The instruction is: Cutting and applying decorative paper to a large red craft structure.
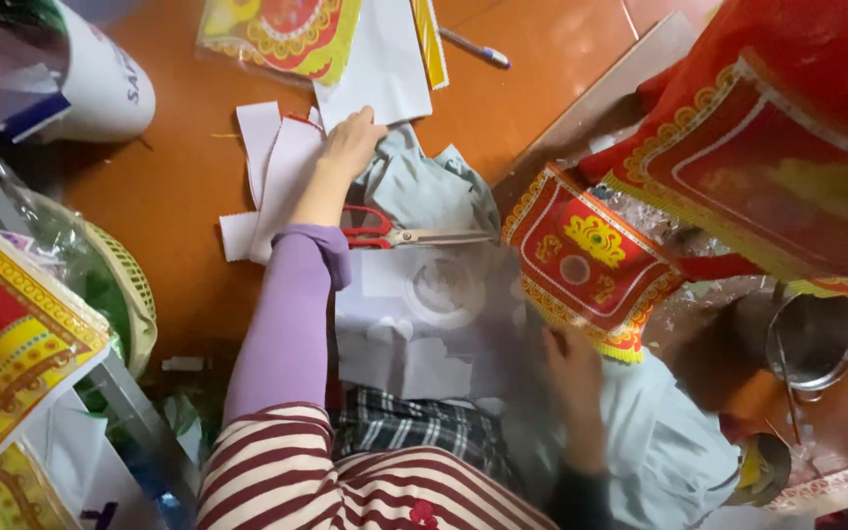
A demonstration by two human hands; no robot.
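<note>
Head view looks straight down on an orange floor [188, 186] strewn with paper. Left hand [350, 145], at the end of a lilac sleeve [287, 324], reaches forward and lies knuckles up on a crumpled pale blue-grey cloth [424, 186], fingers curled together against the lower edge of a white sheet [380, 69]; whether it pinches anything cannot be told. Just beside its wrist lie scissors [414, 236] with red handles, their long axis running left to right, steel blades closed and pointing right. Right hand [573, 368] rests low in the picture, fingers together, on the edge of a filmy clear plastic sheet [424, 324] with a round pale mark, close to a red and yellow decorated paper [581, 260] with a scalloped gold border. White paper strips [272, 167] lie flat left of the left hand. A blue pen [475, 48] lies farther up, slanting down to the right.
</note>
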